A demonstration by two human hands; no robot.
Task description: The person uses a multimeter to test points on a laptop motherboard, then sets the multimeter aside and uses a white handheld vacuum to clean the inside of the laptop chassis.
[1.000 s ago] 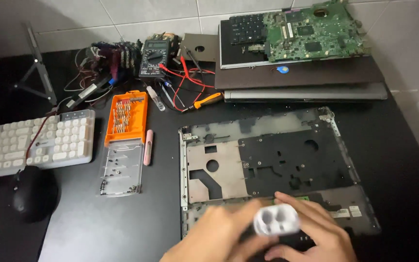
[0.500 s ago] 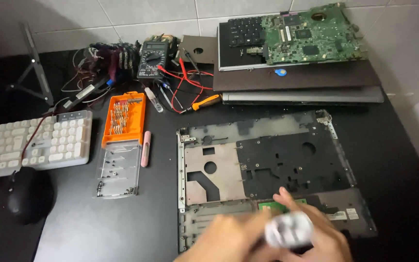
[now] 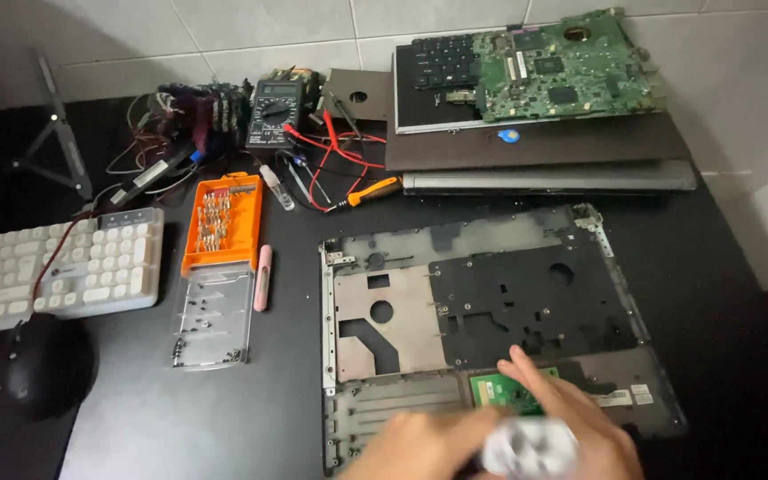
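A small white rounded object (image 3: 531,447), blurred and pale grey in its hollows, sits at 6 o'clock above the laptop palmrest frame (image 3: 482,311) on the black table (image 3: 135,418). The right hand (image 3: 571,418) and left hand (image 3: 420,449) both clasp it, fingers wrapped around it.
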